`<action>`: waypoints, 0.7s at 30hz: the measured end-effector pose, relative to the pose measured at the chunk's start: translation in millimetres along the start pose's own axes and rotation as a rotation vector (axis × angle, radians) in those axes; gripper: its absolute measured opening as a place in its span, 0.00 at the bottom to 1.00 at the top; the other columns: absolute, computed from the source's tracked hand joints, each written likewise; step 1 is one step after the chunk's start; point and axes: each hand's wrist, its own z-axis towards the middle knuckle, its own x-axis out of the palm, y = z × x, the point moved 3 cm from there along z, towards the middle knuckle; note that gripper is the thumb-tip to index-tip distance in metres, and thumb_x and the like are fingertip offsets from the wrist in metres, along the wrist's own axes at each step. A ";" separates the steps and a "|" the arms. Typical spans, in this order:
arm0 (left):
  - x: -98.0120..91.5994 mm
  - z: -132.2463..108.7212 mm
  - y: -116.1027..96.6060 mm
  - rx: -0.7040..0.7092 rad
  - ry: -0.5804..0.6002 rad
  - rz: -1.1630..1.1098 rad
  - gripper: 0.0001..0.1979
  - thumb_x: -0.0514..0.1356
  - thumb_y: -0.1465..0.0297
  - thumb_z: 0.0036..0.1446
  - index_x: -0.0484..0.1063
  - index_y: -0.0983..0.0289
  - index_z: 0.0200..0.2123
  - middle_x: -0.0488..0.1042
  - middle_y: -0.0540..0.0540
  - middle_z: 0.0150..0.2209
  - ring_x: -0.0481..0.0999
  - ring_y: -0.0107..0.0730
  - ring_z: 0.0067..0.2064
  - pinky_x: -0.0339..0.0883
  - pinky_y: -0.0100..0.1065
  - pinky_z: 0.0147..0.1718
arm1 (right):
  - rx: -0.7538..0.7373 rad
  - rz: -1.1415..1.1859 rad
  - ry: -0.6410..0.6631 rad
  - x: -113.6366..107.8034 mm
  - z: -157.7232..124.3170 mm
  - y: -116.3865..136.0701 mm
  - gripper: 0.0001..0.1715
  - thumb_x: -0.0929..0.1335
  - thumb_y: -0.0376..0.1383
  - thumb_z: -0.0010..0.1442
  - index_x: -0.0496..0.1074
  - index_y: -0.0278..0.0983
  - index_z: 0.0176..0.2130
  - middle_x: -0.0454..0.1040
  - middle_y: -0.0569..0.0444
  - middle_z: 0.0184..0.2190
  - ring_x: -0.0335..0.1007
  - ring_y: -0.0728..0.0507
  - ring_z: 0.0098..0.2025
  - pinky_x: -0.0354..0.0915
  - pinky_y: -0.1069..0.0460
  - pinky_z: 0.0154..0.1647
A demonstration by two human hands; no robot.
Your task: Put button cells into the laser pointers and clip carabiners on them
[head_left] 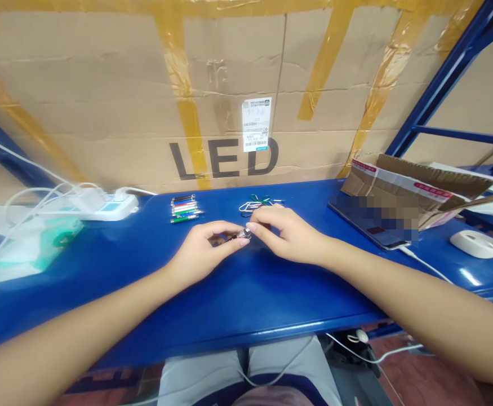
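Observation:
My left hand (204, 248) pinches a small dark cylinder with a silvery end (243, 233) between thumb and forefinger, above the blue table. Close against that silvery end, my right hand (291, 234) has its thumb and forefinger pressed together; whatever lies between them is too small to make out. Just behind the right fingers are thin cord loops (248, 207) in white, green and dark colours, partly covered by the hand. To the left, slim coloured cylinders (184, 210) with metallic ends lie side by side in a row.
A blue table (229, 304) reaches back to a large cardboard box (115, 113) marked LED. On the left are a white power strip (123, 207) and a green-white packet (30, 254). A phone (364, 223) leans against a small open carton (398, 183), near a white mouse-shaped object (478, 243).

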 end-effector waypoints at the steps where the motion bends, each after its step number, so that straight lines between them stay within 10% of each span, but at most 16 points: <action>1: 0.2 -0.3 -1.2 0.006 0.000 0.008 0.13 0.66 0.60 0.56 0.81 0.63 0.39 0.82 0.56 0.40 0.79 0.37 0.42 0.74 0.33 0.43 | -0.013 -0.004 0.016 1.5 -0.5 -0.2 0.18 0.60 0.39 0.70 0.62 0.38 0.28 0.65 0.57 0.24 0.59 0.48 0.29 0.58 0.52 0.35; 11: 2.6 -2.5 -5.1 -0.230 0.193 -0.093 0.18 0.64 0.55 0.57 0.80 0.63 0.41 0.80 0.55 0.33 0.76 0.28 0.24 0.68 0.25 0.15 | -0.065 0.074 0.102 7.2 -3.3 -2.8 0.16 0.59 0.40 0.71 0.64 0.38 0.31 0.67 0.57 0.26 0.61 0.48 0.29 0.59 0.54 0.33; 21: -4.1 -3.4 -4.1 -0.535 0.308 -0.519 0.14 0.70 0.59 0.50 0.83 0.64 0.34 0.81 0.59 0.33 0.78 0.30 0.32 0.77 0.31 0.31 | -0.013 0.260 0.086 6.1 -0.9 -8.3 0.17 0.61 0.41 0.71 0.65 0.37 0.31 0.67 0.57 0.27 0.62 0.49 0.30 0.62 0.54 0.36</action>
